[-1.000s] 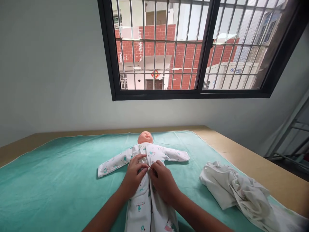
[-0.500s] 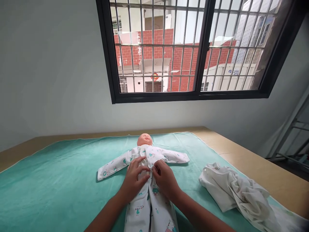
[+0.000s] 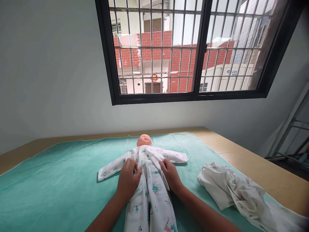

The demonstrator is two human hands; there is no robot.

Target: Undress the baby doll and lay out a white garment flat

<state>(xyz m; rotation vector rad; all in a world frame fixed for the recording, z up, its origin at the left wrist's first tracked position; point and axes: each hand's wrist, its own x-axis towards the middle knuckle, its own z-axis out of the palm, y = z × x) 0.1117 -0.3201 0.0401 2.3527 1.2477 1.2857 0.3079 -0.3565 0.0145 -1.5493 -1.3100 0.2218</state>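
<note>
A baby doll lies on its back on a green cloth, dressed in a white printed romper with its sleeves spread out. My left hand rests on the doll's left side at the waist, fingers curled onto the fabric. On the other side of the romper my right hand lies with its fingers pressed on the cloth. A fold of the romper's front stands up between the two hands. Whether either hand pinches the fabric is not clear.
A crumpled white garment lies on the cloth to the right. The wooden table edge runs along the right and back. A barred window fills the wall ahead. A metal frame stands at the far right.
Both hands were pinched together at the romper's middle seam; they have since moved apart to the doll's sides, and the front fabric now bulges up between them.
</note>
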